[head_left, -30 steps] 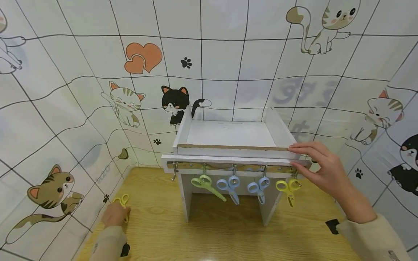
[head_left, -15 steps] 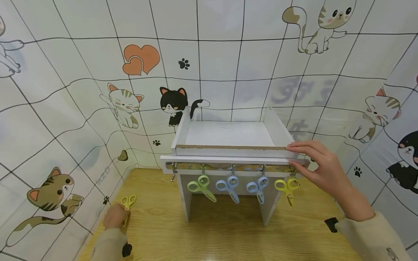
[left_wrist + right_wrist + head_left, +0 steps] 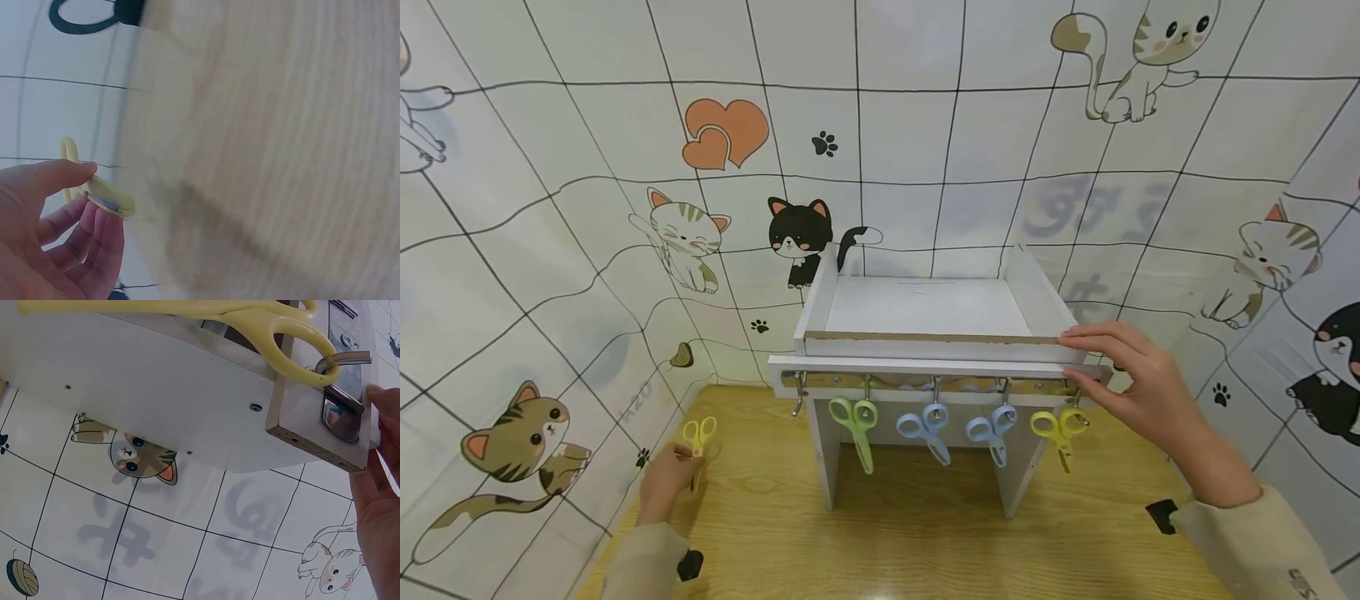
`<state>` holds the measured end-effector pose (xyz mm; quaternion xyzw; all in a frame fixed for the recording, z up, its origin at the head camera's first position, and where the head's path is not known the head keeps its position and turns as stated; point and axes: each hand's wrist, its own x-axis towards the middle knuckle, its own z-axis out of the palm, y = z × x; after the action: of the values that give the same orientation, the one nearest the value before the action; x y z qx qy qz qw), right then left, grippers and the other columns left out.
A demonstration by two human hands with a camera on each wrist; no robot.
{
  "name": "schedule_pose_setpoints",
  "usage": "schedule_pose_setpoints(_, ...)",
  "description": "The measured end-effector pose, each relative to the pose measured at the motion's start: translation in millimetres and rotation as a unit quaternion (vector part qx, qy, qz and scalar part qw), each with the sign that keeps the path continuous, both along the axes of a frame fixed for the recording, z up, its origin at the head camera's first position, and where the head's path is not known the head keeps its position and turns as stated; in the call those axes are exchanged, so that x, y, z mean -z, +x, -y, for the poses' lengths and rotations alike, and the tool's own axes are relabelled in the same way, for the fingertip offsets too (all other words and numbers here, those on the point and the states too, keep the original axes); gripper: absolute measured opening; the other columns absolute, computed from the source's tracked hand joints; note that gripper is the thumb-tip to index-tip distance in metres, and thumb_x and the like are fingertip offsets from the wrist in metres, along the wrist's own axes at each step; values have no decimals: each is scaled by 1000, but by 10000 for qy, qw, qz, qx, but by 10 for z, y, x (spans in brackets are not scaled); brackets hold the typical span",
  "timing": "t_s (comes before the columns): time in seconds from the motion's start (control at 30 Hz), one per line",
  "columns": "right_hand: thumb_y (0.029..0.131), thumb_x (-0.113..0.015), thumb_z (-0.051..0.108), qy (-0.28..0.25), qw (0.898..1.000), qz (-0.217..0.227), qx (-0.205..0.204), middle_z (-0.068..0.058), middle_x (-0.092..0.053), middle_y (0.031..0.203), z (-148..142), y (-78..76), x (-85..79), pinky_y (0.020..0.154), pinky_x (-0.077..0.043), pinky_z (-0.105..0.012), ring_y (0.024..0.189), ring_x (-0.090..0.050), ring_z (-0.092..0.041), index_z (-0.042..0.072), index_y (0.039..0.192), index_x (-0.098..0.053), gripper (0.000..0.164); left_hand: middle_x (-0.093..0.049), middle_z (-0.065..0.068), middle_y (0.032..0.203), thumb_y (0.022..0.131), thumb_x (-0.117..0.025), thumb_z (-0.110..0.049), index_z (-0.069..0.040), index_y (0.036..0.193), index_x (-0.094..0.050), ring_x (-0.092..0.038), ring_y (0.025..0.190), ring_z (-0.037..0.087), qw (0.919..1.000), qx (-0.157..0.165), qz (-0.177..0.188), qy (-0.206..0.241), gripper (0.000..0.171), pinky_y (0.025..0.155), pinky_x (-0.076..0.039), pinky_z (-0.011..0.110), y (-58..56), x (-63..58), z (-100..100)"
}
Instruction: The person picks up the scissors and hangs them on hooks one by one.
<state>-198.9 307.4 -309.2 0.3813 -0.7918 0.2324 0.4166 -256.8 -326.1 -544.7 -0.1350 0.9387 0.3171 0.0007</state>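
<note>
At the table's left side my left hand (image 3: 667, 479) pinches a pair of yellow scissors (image 3: 700, 435), handle loops up. In the left wrist view the thumb and fingertips hold the scissors (image 3: 106, 194) above the wood. My right hand (image 3: 1138, 392) holds the right end of a white wooden shelf (image 3: 940, 367), fingers on the tray edge and thumb on the board below. From hooks along its front hang green scissors (image 3: 857, 429), two blue scissors (image 3: 926, 430) and other yellow scissors (image 3: 1060, 429). The leftmost hook (image 3: 800, 393) is bare. The hanging yellow scissors (image 3: 262, 328) loom large in the right wrist view.
The shelf stands on two side panels (image 3: 829, 454) on a wood-grain table (image 3: 925, 542). An open white tray (image 3: 925, 308) forms its top. Cat-printed sheeting (image 3: 895, 133) surrounds the table at the back and both sides.
My left hand has lifted the yellow scissors and turned them more upright. The green scissors have swung from a slant to hang nearly straight down. My right hand stays on the shelf.
</note>
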Motion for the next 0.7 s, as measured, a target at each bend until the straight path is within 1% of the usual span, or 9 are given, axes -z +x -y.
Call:
schedule_pose_setpoints(0.13, 97, -59, 48, 15, 10000, -23, 9, -20, -69, 106, 0, 0, -1, 97, -40, 1, 119, -54, 1, -2, 107, -73, 53, -66, 26, 112, 93, -64, -29, 1, 112, -58, -66, 88, 34, 9991, -13, -404, -110, 36, 61, -51, 36, 5, -211, -67)
schedule_pose_setpoints(0.23, 97, -59, 48, 23, 10000, -44, 33, -19, -70, 105, 1, 1, -5, 94, -40, 2, 118, -55, 1, -2, 107, -74, 53, -67, 22, 109, 93, -66, -28, 0, 111, -58, -65, 87, 32, 9974, 29, -705, -175, 35, 60, -48, 32, 36, -379, -130)
schedule_pose_setpoints(0.43, 97, -59, 48, 14, 10000, -41, 24, -20, -70, 105, 10, 5, -13, 90, -40, 3, 117, -55, 1, -3, 106, -74, 53, -66, 20, 107, 93, -67, -26, -1, 114, -58, -67, 92, 35, 9921, 39, -1250, -93, 34, 58, -46, 28, 118, -737, -295)
schedule_pose_setpoints(0.53, 97, -59, 47, 1, 10000, -47, 17, -20, -70, 105, 15, 5, -16, 90, -40, 3, 117, -55, 1, -3, 107, -74, 53, -67, 18, 107, 94, -69, -25, -2, 115, -60, -68, 95, 36, 9877, 49, -1561, -77, 32, 59, -49, 26, 160, -910, -392)
schedule_pose_setpoints(0.7, 97, -60, 47, -12, 10000, -42, 4, -20, -69, 104, 19, 4, -14, 95, -40, 2, 118, -54, 2, -3, 106, -74, 53, -67, 15, 105, 93, -70, -25, -5, 113, -61, -68, 92, 32, 9780, 125, -2080, -103, 29, 60, -50, 25, 246, -1186, -552)
